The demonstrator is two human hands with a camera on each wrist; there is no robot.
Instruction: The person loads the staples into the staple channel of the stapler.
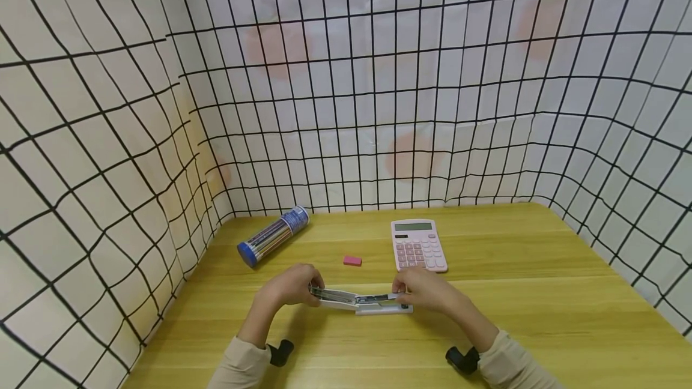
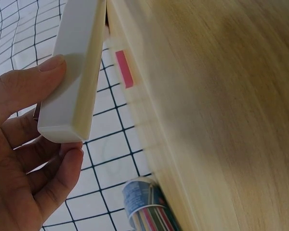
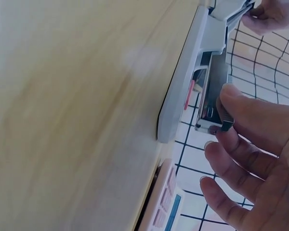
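Observation:
A white stapler [image 1: 339,304] lies opened out over the table, its top arm swung to the left and its base on the right. My left hand [image 1: 295,284] grips the end of the top arm, thumb on the white cover [image 2: 74,72] and fingers curled beneath. At the metal magazine [image 3: 215,82], my right hand [image 3: 260,159] pinches a short strip of staples [image 3: 225,115] between thumb and index finger, right at the magazine's front end. The other right fingers are spread loosely. In the head view, the right hand [image 1: 424,290] is above the base's right end.
Behind the stapler lies a pink eraser [image 1: 352,261]. A pink calculator [image 1: 419,245] is beyond my right hand. A clear tube of pencils with a blue cap [image 1: 273,236] lies at the back left. Grid-patterned cloth walls [image 1: 373,107] enclose the wooden table [image 1: 513,293].

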